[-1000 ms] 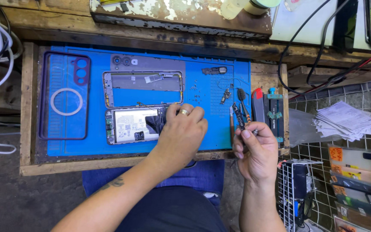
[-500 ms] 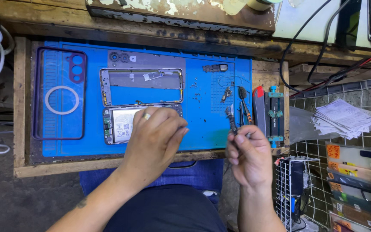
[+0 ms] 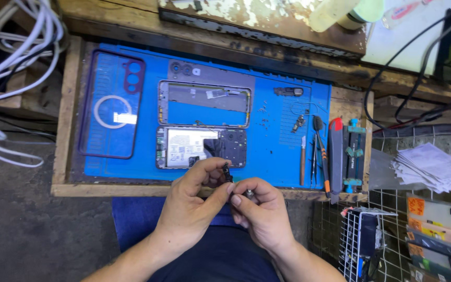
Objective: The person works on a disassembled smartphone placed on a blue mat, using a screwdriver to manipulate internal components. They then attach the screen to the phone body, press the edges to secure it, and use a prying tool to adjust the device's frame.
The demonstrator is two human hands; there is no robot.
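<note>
Together, both hands meet just over the near edge of the wooden bench point(image 3: 63, 130) — the left hand point(image 3: 194, 201) pinches a small dark part point(image 3: 226, 171) between thumb and fingertips, and the right hand point(image 3: 259, 211) is clenched on a small silvery piece point(image 3: 248, 193) beside it. Just beyond them, on the blue rubber work mat point(image 3: 277, 151), lies the opened phone with its white battery exposed point(image 3: 200, 148), an empty metal phone frame point(image 3: 203, 103) above it — tweezers and a screwdriver point(image 3: 317, 151) lie to the right.

The small dark part point(image 3: 227, 172) pinched between both hands is too small to identify. The right hand point(image 3: 259, 211) hides part of a thin tool point(image 3: 248, 194). At three o'clock, the paper stack point(image 3: 434, 167) runs past the frame edge.
</note>
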